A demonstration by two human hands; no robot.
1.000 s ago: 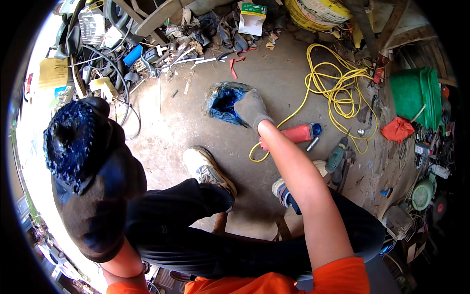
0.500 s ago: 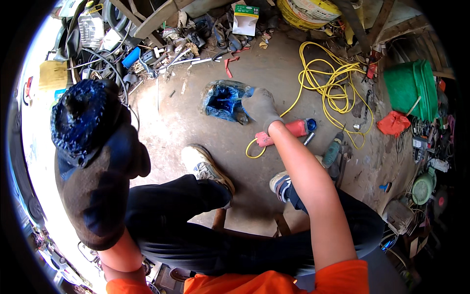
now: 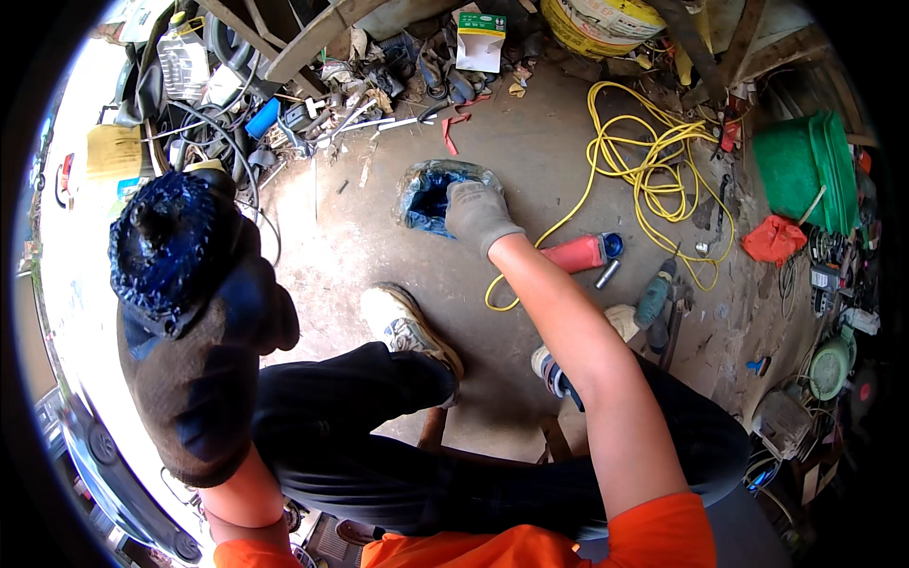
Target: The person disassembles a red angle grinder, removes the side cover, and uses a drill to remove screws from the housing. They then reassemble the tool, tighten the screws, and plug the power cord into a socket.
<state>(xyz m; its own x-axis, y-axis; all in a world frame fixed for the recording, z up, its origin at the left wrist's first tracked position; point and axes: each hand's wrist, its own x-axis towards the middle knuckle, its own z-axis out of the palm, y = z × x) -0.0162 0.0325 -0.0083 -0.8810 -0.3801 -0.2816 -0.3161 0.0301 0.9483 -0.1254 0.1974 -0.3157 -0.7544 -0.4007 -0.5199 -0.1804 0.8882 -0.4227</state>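
Note:
Raised at the left, my left hand wears a dark glove smeared with blue and is closed around a round, toothed gear-like part. Thick blue grease coats this part, and a dark stub stands at its middle. On the floor ahead lies a crumpled clear plastic bag with blue grease inside its open mouth. My right hand, in a grey glove, reaches into the right side of that mouth. Its fingers curl downward and their tips are hidden, so what they hold, if anything, does not show.
Right of the bag lie a red cylinder-shaped thing, a small metal socket and a teal power tool. A yellow cable is coiled beyond them. Scrap and a small box line the back; a green bin stands right.
My right hand has moved left from the bag's right edge and now covers part of its mouth. The left hand still holds the greased part. The whole view has shifted slightly.

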